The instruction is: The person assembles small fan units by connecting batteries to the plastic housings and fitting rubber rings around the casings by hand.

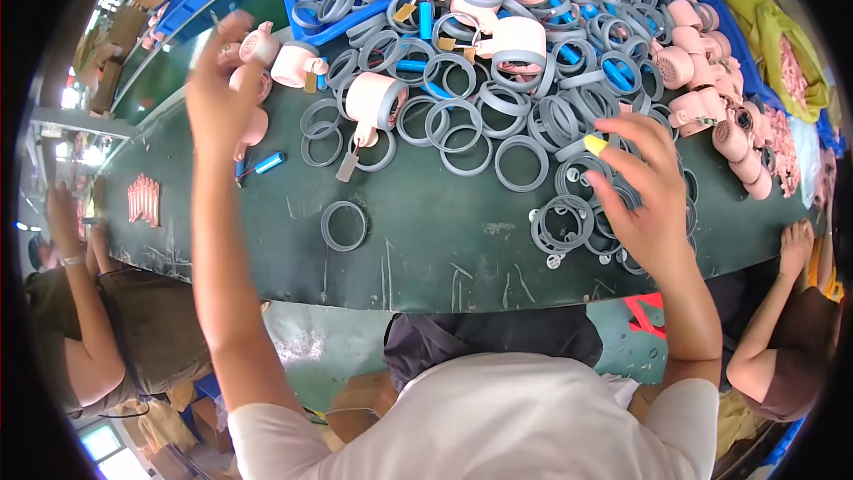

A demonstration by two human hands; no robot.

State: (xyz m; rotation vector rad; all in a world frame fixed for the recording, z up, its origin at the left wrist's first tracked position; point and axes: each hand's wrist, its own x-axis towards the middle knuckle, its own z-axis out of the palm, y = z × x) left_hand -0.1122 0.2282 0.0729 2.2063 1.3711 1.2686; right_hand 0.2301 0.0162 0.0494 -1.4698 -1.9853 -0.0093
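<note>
My left hand (220, 89) is stretched out to the far left, beside several pink fan housings (259, 44). Motion smears its fingers, so whether they grip a housing is unclear. Over the right part of the pile of grey rings (522, 165) hovers my right hand (641, 191). Its fingers are apart with nothing between them, and one fingertip wears a yellow cover (594, 145). A pink housing with a grey ring around its end (373, 100) lies at the pile's near left edge. One loose grey ring (344, 226) rests alone closer to me.
Blue battery cells (269, 163) lie loose and among the rings. Blue bins (306, 31) stand at the back. More pink housings (730, 140) are heaped at the right, and small pink parts (144, 200) at the left. Co-workers' arms (771, 320) flank the green table (426, 258).
</note>
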